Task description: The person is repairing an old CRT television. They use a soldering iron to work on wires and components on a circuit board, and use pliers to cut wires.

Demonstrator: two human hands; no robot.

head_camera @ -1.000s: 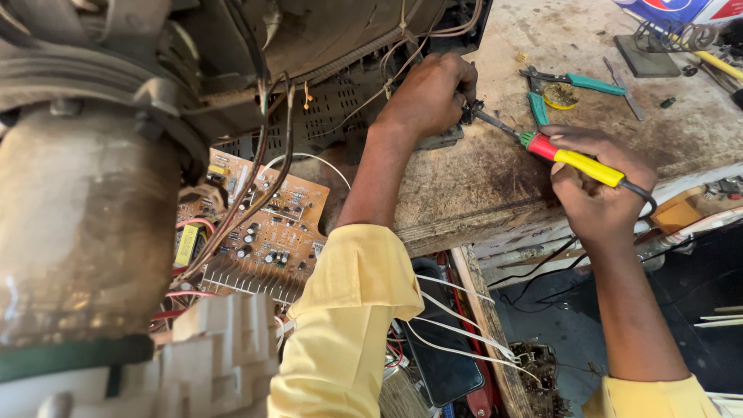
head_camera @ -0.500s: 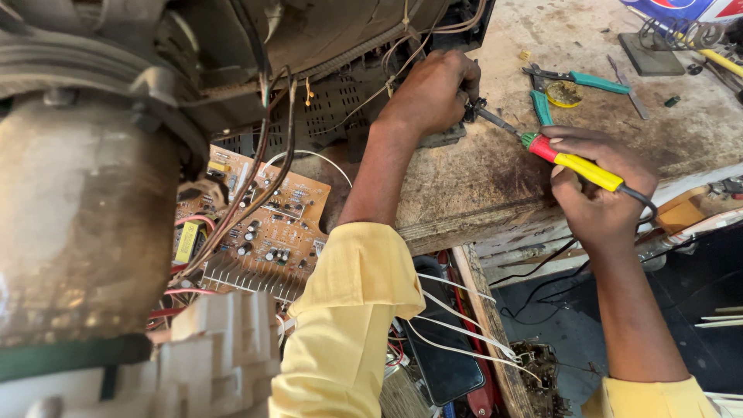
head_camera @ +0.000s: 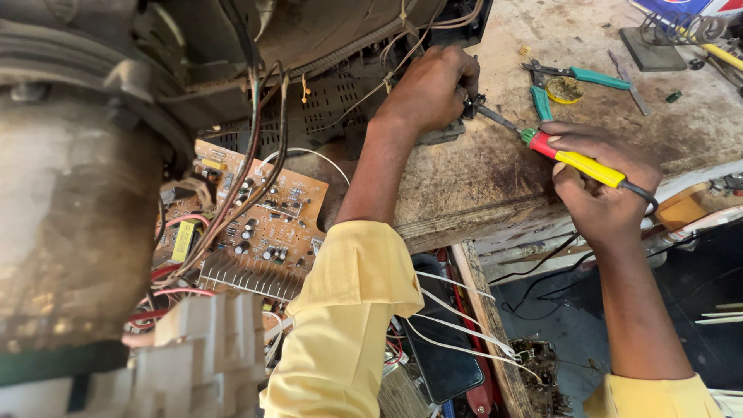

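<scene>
On a scarred workshop counter (head_camera: 495, 178), the right hand (head_camera: 600, 186) grips a soldering iron (head_camera: 557, 153), tip at the small part pinched in the left hand (head_camera: 433, 89); joint apparently unfinished, green-handled pliers (head_camera: 576, 77) at one o'clock.

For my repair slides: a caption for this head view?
Right hand holds yellow-handled soldering iron to a part gripped by left hand.

Old, stained wooden workbench (head_camera: 495, 174) under fingers; dark floor (head_camera: 565, 325) below them; bright light on bench.

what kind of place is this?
Likely an electronics repair bench: an exposed circuit board with loose wiring, a soldering iron in the right hand, and green-handled pliers on the worn wooden worktop.
</scene>
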